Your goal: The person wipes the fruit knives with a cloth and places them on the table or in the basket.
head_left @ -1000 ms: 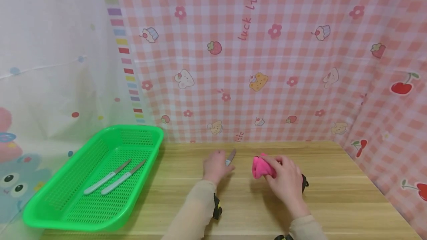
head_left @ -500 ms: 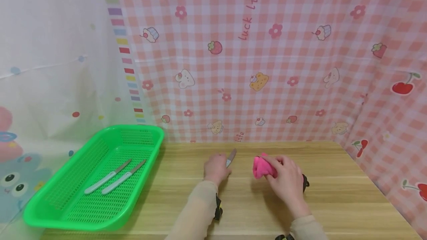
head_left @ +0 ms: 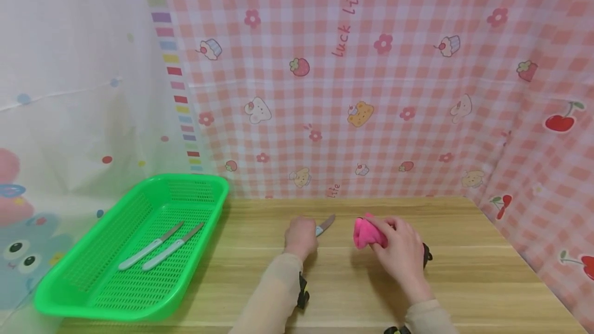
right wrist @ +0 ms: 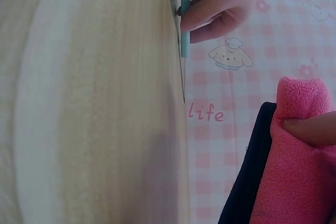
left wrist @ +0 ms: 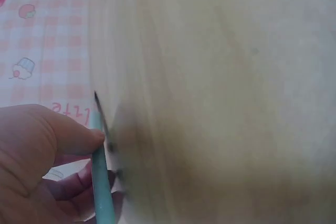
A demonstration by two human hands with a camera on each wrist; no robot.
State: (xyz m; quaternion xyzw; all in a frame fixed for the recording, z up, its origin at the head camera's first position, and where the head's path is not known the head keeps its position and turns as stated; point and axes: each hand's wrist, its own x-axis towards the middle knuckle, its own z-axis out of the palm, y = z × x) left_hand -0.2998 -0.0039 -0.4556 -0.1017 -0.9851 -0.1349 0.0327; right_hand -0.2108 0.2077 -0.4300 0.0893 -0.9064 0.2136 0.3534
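Note:
My left hand (head_left: 300,237) pinches the pale blue-green handle of a small knife (head_left: 326,224) low over the table. Its thin blade points away to the back right. In the left wrist view the thumb lies on the knife handle (left wrist: 103,187) and the fingers curl on its other side. My right hand (head_left: 400,254) grips a bunched pink fleecy cloth (head_left: 367,233), apart from the knife. A dark strip (right wrist: 252,171) runs along the cloth (right wrist: 294,182) in the right wrist view; whether it is the cloth's trim or a separate thing, I cannot tell.
A green perforated plastic basket (head_left: 215,205) stands at the left. Inside lie two similar knives, the left knife (head_left: 141,254) and the right knife (head_left: 162,255), side by side. Printed pink checked sheeting (head_left: 274,138) rises behind the wooden table (head_left: 478,277).
My left hand has closed on the knife's handle, and the blade has swung round to the right. The right hand with the pink cloth has stayed almost still.

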